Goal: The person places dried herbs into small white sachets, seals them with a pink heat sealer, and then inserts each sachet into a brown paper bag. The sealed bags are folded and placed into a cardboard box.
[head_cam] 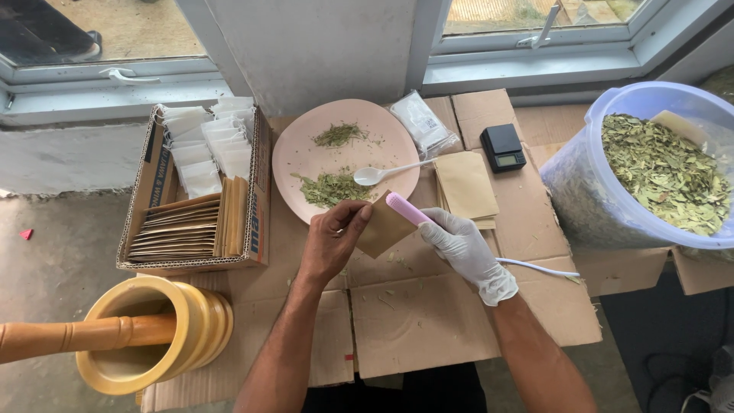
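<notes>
Mortar first, far left: yellow wooden mortar with a wooden pestle lying in it, on the flattened cardboard surface. Behind it, an open corrugated cardboard box packed with brown paper envelopes and white sachets. Centre, a round pale pink plate carrying two small heaps of crushed green leaves and a white plastic spoon.

Bare left hand pinches the upper left edge of a small brown paper pouch, just in front of the plate; grip closed on it, thumb and fingers. Gloved right hand has its grip wrapped shut around a pink handheld sealer with a white cord trailing right; its tip sits at the pouch's top edge.

Judgement: seal work goes best if the pouch mouth is held flat and taut, the tool is run straight along the edge, and loose leaf bits are kept out of the seam.

Right of the hands: a stack of brown paper pouches, a clear bag of white sachets, a small black digital scale, and a translucent blue plastic tub of dried green leaves.
</notes>
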